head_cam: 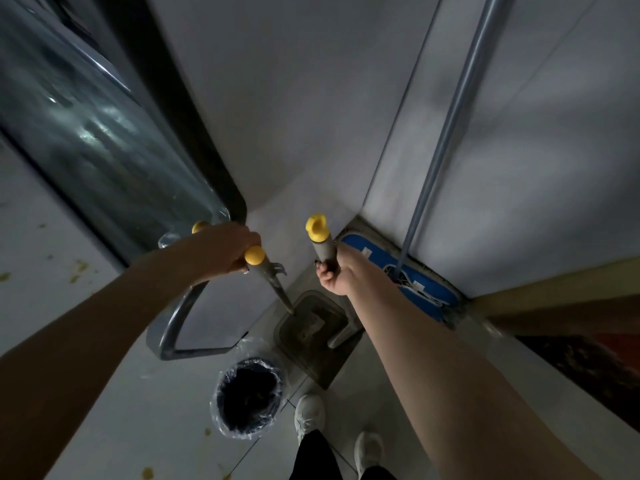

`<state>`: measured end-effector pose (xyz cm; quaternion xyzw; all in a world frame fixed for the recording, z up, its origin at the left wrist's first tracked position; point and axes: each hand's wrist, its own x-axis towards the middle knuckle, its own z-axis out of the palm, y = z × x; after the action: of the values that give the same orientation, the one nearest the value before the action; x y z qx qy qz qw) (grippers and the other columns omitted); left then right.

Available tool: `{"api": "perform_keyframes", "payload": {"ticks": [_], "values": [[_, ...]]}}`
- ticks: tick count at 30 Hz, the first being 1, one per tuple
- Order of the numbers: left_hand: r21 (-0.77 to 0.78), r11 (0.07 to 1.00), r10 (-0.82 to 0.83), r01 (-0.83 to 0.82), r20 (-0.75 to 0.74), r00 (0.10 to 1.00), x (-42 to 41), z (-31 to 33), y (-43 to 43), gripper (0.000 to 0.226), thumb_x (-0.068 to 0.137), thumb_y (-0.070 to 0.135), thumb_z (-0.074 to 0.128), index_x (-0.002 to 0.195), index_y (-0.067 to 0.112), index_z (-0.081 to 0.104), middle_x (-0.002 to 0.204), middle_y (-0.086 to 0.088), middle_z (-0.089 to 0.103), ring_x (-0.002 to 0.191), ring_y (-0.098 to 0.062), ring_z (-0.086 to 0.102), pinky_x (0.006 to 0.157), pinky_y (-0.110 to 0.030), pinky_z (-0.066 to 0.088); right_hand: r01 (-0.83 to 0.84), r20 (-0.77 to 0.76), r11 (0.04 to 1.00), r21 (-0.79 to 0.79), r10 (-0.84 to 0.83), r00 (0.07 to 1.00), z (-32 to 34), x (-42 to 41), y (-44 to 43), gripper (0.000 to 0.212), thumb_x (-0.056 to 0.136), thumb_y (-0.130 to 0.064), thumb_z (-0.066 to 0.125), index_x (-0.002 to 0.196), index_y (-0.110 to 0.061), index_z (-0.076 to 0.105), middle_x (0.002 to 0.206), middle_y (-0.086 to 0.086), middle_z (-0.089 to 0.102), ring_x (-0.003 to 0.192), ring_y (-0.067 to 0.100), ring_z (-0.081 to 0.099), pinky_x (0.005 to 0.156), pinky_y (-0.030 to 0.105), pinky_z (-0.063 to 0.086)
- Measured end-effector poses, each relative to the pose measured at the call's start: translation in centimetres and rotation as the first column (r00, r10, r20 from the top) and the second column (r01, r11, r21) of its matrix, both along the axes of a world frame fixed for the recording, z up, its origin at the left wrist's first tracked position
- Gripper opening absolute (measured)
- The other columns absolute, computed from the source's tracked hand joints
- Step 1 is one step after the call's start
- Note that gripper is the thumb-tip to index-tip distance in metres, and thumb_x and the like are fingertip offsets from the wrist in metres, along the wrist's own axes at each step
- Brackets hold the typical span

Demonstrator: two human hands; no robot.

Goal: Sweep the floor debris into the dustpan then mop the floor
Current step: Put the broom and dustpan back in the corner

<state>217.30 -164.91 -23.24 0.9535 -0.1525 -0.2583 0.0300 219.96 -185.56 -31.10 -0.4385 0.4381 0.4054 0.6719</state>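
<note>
Currently, seen from the head camera, looking down into a dim room corner:

- Left hand (pixel 227 245): fingers curled round the top of the dustpan handle (pixel 273 285), beside its yellow cap (pixel 254 255).
- Dustpan (pixel 304 362): grey, resting on the tiled floor (pixel 138 393) just ahead of the feet, with its handle slanting up to the left hand. Pale scraps (pixel 311 323) lie inside it.
- Right hand (pixel 337 275): gripping the grey broom handle (pixel 323 247) just below its yellow end cap (pixel 316 226). The broom's lower part is hidden behind the forearm.
- Mop: blue flat head (pixel 426 285) on the floor against the wall, with its pale pole (pixel 453 126) leaning up into the corner. Neither hand touches it.
- Waste bin (pixel 218 403): round and dark, with a clear plastic liner, standing left of the dustpan.
- Yellow debris specks (pixel 81 266): scattered on the floor at far left, well apart from the dustpan.
- White shoes (pixel 310 412): at the bottom centre, below dark trouser legs.
</note>
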Motion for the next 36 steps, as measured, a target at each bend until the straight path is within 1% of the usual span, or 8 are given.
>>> {"api": "perform_keyframes", "payload": {"ticks": [6,9,12,15,18,23,32,36], "values": [[-0.178,0.984,0.030,-0.002,0.153,0.988,-1.1,0.1,1.0,0.033,0.082,0.013,0.069,0.114,0.010,0.061,0.112,-0.007,0.061,0.108,-0.022,0.055,0.091,-0.031,0.039,0.019,-0.064,0.998,0.057,-0.016,0.998,0.2,-0.1,2.9,0.035,0.101,-0.020,0.034,0.075,-0.001,0.047,0.063,0.011,0.044,0.040,0.011,0.039,0.028,0.011,0.028],[-0.296,0.955,0.066,-0.014,0.166,0.984,-1.0,0.3,1.5,0.033,0.077,0.008,0.074,0.108,0.006,0.064,0.105,-0.010,0.062,0.100,-0.025,0.058,0.085,-0.032,0.043,0.043,-0.051,0.997,0.071,-0.039,0.998,0.4,0.2,3.8,0.035,0.102,-0.022,0.040,0.076,0.001,0.048,0.067,0.017,0.049,0.029,0.012,0.044,0.027,0.013,0.035],[-0.335,0.942,0.066,0.016,0.235,0.970,-0.8,0.1,1.9,0.029,0.073,0.006,0.077,0.100,0.003,0.066,0.099,-0.014,0.063,0.093,-0.027,0.059,0.080,-0.031,0.041,0.052,-0.029,0.997,0.064,-0.050,0.998,0.5,0.8,4.7,0.035,0.100,-0.026,0.046,0.075,-0.001,0.047,0.065,0.015,0.050,0.035,0.016,0.049,0.034,0.015,0.039],[-0.314,0.949,0.066,0.035,0.305,0.950,-0.8,0.2,2.3,0.025,0.070,0.012,0.080,0.090,0.003,0.067,0.090,-0.014,0.064,0.086,-0.029,0.060,0.076,-0.035,0.045,0.015,-0.051,0.998,0.063,-0.012,0.999,0.1,0.9,5.3,0.035,0.098,-0.028,0.050,0.074,-0.002,0.048,0.060,0.011,0.051,0.049,0.012,0.044,0.045,0.015,0.037],[-0.233,0.969,0.014,0.076,0.365,0.931,-1.1,0.4,2.7,0.030,0.066,0.019,0.082,0.083,0.002,0.066,0.084,-0.015,0.062,0.079,-0.033,0.059,0.069,-0.048,0.051,-0.153,-0.052,0.988,-0.019,0.151,0.987,-0.3,1.0,5.5,0.042,0.093,-0.038,0.056,0.069,-0.005,0.045,0.051,0.005,0.046,0.047,0.007,0.034,0.048,0.015,0.029],[-0.145,0.987,-0.005,0.069,0.398,0.917,-1.2,0.6,2.9,0.034,0.070,0.023,0.080,0.094,0.003,0.066,0.094,-0.014,0.064,0.086,-0.029,0.060,0.075,-0.045,0.052,-0.395,0.046,0.911,-0.121,0.403,0.914,-0.5,1.6,5.7,0.043,0.091,-0.047,0.055,0.072,-0.010,0.047,0.057,0.000,0.040,0.046,0.006,0.028,0.047,0.015,0.024],[-0.090,0.994,-0.027,0.069,0.404,0.914,-1.3,0.6,2.7,0.036,0.080,0.029,0.071,0.106,0.007,0.063,0.108,-0.011,0.062,0.097,-0.023,0.058,0.079,-0.030,0.045,-0.402,0.096,0.907,-0.129,0.415,0.905,0.2,1.1,4.4,0.032,0.090,-0.043,0.058,0.088,-0.012,0.053,0.060,0.002,0.050,0.050,0.008,0.034,0.050,0.018,0.026],[-0.086,0.995,-0.025,0.057,0.340,0.940,-1.3,1.0,2.6,0.032,0.085,0.025,0.065,0.113,0.010,0.059,0.115,-0.008,0.058,0.103,-0.021,0.056,0.083,-0.029,0.046,-0.370,0.143,0.920,-0.130,0.387,0.911,1.1,1.2,3.3,0.032,0.088,-0.042,0.061,0.097,-0.013,0.052,0.076,0.008,0.065,0.052,0.009,0.036,0.052,0.019,0.028]]}}
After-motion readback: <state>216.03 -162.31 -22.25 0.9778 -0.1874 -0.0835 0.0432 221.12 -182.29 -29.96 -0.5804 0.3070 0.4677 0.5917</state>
